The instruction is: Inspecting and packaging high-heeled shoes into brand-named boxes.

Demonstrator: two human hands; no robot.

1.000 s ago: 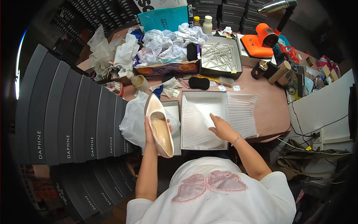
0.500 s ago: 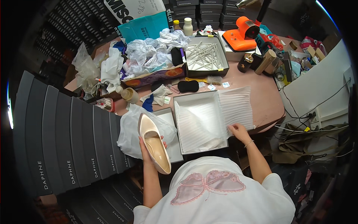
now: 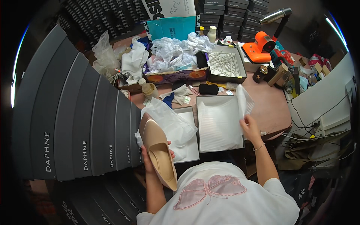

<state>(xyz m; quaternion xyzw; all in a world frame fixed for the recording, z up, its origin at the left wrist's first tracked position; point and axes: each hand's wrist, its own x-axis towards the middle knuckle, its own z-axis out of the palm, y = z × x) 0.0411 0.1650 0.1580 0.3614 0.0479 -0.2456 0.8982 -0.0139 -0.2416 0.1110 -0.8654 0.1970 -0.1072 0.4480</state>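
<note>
Cluttered brown worktable point(image 3: 268, 108), dark shoe boxes point(image 3: 75, 123) stacked along left. Left hand point(image 3: 152, 159) wrapped under beige pointed pump point(image 3: 159, 153), fingers closed on sole, toe away from body. Right hand point(image 3: 250, 129) pinching white tissue sheet point(image 3: 242, 103) at right rim of open white box point(image 3: 219, 123). Judgement: lift tissue clear, keep it uncreased, hold pump level. Pump lies left of box, well apart from right hand.

Shoe point(image 3: 159, 153) left of open box point(image 3: 219, 122)
</note>
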